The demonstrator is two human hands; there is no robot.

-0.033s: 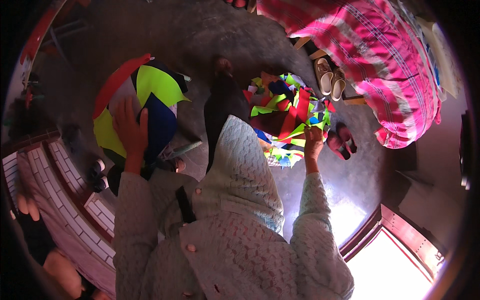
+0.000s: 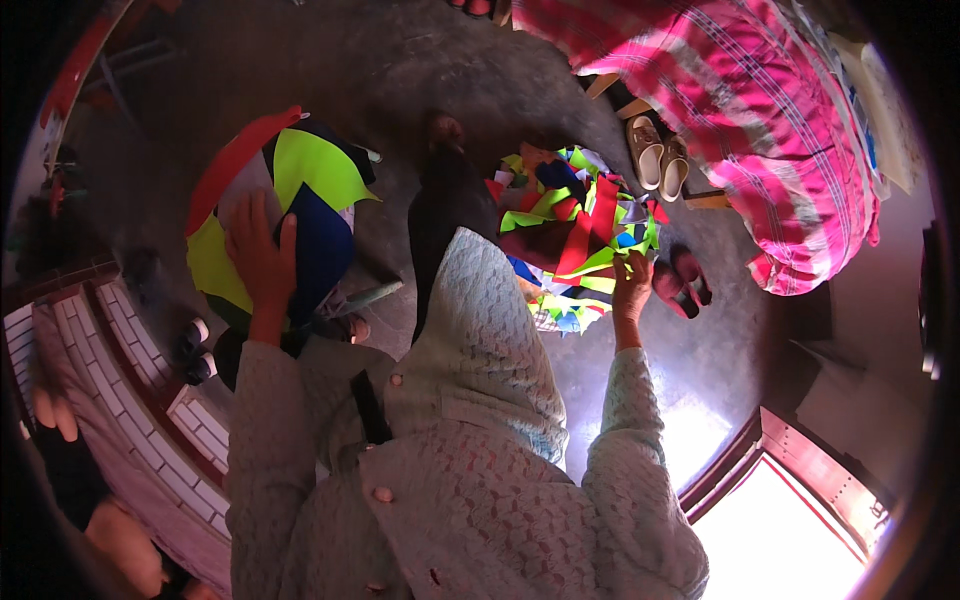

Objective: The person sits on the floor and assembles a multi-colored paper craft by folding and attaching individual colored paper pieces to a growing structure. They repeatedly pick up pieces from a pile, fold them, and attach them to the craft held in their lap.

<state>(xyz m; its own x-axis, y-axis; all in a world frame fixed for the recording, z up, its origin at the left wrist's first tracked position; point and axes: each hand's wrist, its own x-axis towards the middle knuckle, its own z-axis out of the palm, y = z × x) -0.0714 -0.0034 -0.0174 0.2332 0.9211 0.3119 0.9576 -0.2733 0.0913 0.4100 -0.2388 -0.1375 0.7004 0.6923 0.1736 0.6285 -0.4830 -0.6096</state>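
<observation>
On the left, my left hand lies flat with its fingers stretched over a spread of cloth pieces. A red piece, a yellow-green piece and a dark blue piece fan out around it on a low stool. My right hand is at the near right edge of a heap of coloured cloth scraps. Its fingers are bent and pressed together at the end of a yellow-green cloth scrap. Whatever supports the heap is mostly hidden.
Dark red shoes lie right of the heap, beige shoes beyond it. A pink checked cloth covers furniture at the far right. Black shoes sit by a white-tiled step. Another person's bare leg shows at lower left.
My right hand has shifted very slightly right at the heap's edge, its fingers a little raised. My left hand stays flat in the same place.
</observation>
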